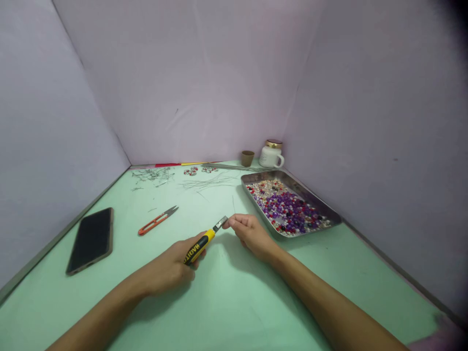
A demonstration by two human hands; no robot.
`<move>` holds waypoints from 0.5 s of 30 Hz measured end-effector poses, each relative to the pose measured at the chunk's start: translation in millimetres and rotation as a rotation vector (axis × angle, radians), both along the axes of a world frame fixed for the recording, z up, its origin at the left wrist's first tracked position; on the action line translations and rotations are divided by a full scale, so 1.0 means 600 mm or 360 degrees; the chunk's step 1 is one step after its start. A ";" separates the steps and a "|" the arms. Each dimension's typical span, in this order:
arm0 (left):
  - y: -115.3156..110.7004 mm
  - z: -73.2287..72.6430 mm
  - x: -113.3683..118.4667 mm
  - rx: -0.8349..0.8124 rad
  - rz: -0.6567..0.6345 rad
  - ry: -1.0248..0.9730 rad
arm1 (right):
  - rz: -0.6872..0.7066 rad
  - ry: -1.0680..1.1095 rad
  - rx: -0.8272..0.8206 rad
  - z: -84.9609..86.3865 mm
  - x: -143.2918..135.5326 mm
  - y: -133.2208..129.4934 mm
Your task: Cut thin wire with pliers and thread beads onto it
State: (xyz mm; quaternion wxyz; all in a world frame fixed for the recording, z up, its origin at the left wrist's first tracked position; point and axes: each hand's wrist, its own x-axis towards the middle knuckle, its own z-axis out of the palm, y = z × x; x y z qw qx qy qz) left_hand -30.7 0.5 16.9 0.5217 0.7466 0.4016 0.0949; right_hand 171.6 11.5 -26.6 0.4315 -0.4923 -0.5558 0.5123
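Observation:
My left hand (179, 265) is wrapped round the yellow and black handle of a pair of pliers (200, 246), whose metal jaws point up and to the right. At the tip of the jaws, my right hand (250, 234) pinches a thin wire (233, 204) between thumb and forefinger. The wire's free end rises above the fingers; the part at the jaws is too small to make out. Right of my right hand stands a metal tray (260, 210) of purple, red, white and black beads (287, 209).
Orange thread snips (157, 222) and a dark phone (91, 239) lie at the left. Toward the back are wire pieces (155, 175), beaded rings (190, 171), long wires (208, 182), a small brown cup (247, 158) and a white lidded mug (269, 157). Walls enclose the green table (226, 312).

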 end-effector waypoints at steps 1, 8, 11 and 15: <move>0.001 0.001 0.000 -0.0013 0.0004 0.0006 | 0.0007 0.0022 0.0003 -0.001 0.000 0.001; 0.003 -0.003 -0.004 0.0017 0.0013 0.0055 | 0.0015 0.0076 -0.0036 -0.003 -0.002 0.002; 0.002 -0.008 -0.002 0.0201 0.0016 0.0085 | 0.0004 0.0121 -0.0053 -0.001 -0.003 0.001; 0.000 -0.002 0.003 0.0302 0.0035 0.0125 | 0.0071 0.0337 -0.0122 -0.001 0.007 0.008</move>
